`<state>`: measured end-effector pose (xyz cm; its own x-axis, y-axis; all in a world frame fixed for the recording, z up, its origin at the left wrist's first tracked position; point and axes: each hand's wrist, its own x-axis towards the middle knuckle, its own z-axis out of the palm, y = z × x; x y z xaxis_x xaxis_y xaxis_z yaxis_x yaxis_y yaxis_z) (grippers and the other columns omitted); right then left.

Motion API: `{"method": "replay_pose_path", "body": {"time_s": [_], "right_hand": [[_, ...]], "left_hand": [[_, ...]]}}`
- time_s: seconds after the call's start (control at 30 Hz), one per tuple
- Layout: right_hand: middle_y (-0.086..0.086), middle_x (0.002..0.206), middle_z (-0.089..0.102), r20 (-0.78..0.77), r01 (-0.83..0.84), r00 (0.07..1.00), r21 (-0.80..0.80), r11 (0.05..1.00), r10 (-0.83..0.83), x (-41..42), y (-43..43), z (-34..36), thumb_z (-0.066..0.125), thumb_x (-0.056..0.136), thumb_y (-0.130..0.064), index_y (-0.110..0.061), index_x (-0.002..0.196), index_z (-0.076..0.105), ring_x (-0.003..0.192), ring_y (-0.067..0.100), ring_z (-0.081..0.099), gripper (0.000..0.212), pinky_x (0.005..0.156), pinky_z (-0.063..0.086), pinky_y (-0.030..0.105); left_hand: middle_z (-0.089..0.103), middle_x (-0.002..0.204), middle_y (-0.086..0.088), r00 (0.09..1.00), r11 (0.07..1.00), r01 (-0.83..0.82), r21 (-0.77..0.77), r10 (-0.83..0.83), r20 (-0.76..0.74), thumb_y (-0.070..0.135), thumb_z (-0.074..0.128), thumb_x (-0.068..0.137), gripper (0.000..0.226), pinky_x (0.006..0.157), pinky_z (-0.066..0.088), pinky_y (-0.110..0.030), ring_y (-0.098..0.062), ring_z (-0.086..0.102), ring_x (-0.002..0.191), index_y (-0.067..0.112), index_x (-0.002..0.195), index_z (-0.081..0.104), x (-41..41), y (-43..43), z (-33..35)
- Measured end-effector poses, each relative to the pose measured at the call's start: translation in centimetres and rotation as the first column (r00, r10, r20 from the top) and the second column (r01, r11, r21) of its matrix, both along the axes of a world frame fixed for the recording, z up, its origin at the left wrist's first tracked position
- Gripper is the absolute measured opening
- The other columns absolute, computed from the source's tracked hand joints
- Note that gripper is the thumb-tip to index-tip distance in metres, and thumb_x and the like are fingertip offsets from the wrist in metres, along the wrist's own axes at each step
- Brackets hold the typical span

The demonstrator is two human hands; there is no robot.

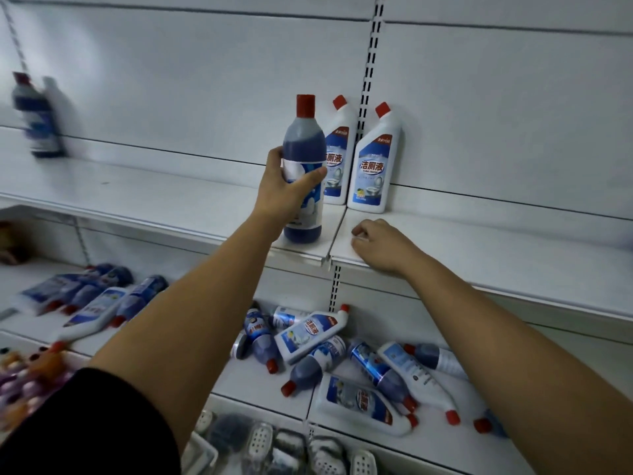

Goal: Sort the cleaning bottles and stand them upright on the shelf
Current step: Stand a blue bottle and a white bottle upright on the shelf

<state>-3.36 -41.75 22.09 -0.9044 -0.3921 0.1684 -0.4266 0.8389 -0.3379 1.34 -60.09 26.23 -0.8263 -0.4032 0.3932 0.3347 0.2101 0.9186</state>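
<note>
Gripping blue bottle (305, 142) — left hand (281, 197) — perhaps on shelf (154, 197).

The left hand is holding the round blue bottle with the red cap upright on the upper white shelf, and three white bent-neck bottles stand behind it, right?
Not three: the head view shows two white bent-neck red-capped bottles behind it, a left one and a right one. The left hand does grip the round blue red-capped bottle upright on the upper white shelf.
</note>
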Motion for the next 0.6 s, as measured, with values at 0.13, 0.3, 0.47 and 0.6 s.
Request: {"method": "replay_pose_path", "body": {"time_s": [0.13,0.3,0.47,0.6], "right_hand": [[0.008,0.14,0.049,0.05,-0.086,0.995,-0.018,0.996,0.087,1.0,-5.2,0.7,0.046,0.098,-0.039,-0.018,0.134,0.053,0.117,0.023,0.054,0.042,0.099,0.044,0.035],[0.01,0.151,0.036,0.047,-0.071,0.997,0.16,0.985,0.064,1.0,-13.7,0.8,0.034,0.098,-0.05,-0.03,0.143,0.041,0.132,0.035,0.041,0.05,0.112,0.029,0.048],[0.011,0.151,0.037,0.06,-0.093,0.995,0.143,0.985,0.085,1.3,-23.9,0.7,0.031,0.094,-0.052,-0.03,0.143,0.041,0.132,0.037,0.04,0.055,0.111,0.031,0.047],[0.01,0.15,0.037,0.054,-0.099,0.994,0.101,0.99,0.094,1.7,-32.5,0.7,0.036,0.096,-0.045,-0.031,0.142,0.043,0.131,0.038,0.041,0.049,0.109,0.033,0.042]], "left_hand": [[0.054,0.119,0.008,0.998,0.998,-0.057,0.019,0.058,-0.021,0.028,0.071,0.089,0.059,0.091,0.048,-0.035,-0.014,0.057,0.105,0.025,0.136,0.035,1.8,-4.5,0.6],[0.059,0.118,0.005,0.993,0.995,-0.1,0.019,0.101,-0.063,0.03,0.073,0.087,0.059,0.088,0.052,-0.035,-0.016,0.063,0.101,0.027,0.132,0.036,4.3,-13.2,1.8],[0.06,0.122,0.002,0.992,0.993,-0.12,-0.019,0.119,-0.051,0.032,0.074,0.085,0.061,0.096,0.054,-0.045,-0.022,0.065,0.106,0.027,0.132,0.035,6.4,-23.7,2.5],[0.062,0.117,0.001,0.989,0.989,-0.143,-0.035,0.142,-0.04,0.033,0.076,0.084,0.062,0.094,0.055,-0.046,-0.02,0.066,0.101,0.027,0.131,0.037,8.3,-32.1,2.2]]}}
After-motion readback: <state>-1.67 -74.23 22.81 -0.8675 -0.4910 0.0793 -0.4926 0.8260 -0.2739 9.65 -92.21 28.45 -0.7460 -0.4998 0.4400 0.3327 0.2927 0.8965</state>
